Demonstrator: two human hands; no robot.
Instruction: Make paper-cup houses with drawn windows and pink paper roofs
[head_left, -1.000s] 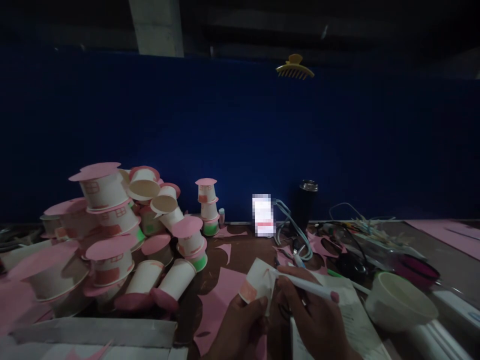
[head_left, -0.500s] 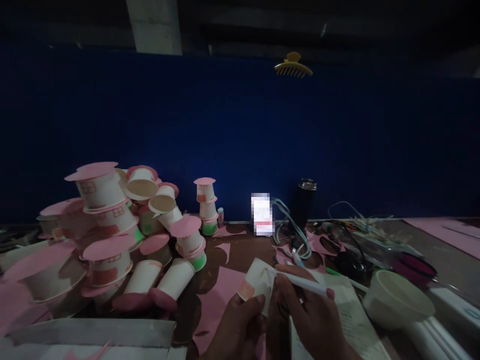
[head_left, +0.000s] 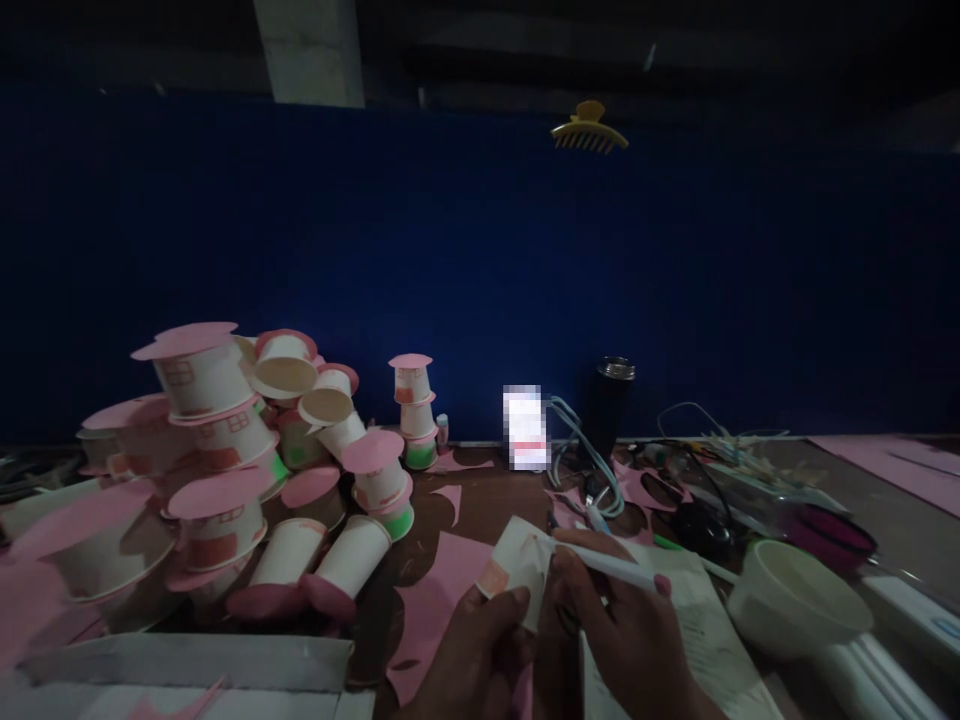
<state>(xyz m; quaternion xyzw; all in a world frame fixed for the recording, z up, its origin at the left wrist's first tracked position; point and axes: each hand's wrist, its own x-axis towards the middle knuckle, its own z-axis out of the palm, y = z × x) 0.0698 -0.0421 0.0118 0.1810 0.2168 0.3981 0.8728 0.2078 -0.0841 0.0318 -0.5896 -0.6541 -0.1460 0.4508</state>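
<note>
A small white paper cup [head_left: 516, 560] with an orange-pink patch on its side is gripped in my left hand [head_left: 484, 650], tilted over the table. My right hand [head_left: 622, 610] is closed around a white marker pen [head_left: 611, 565] with a pinkish-red end. The pen's tip meets the cup's wall near its upper right edge, where a small reddish mark shows. Beneath my left hand lies cut pink paper [head_left: 427, 600]. Under my right wrist is a printed sheet [head_left: 697, 620].
Many decorated paper cups [head_left: 217, 520] with pink paper discs are piled at left, beside a three-cup stack [head_left: 412, 415]. A blurred bright phone [head_left: 525, 428], black flask [head_left: 609, 410], cables [head_left: 585, 450] and white bowl [head_left: 795, 600] stand beyond and right. A yellow hair clip [head_left: 589, 128] hangs above.
Almost nothing differs. The pen tip stays at the cup's side with a very slight shift of the pen, and the view has moved a touch.
</note>
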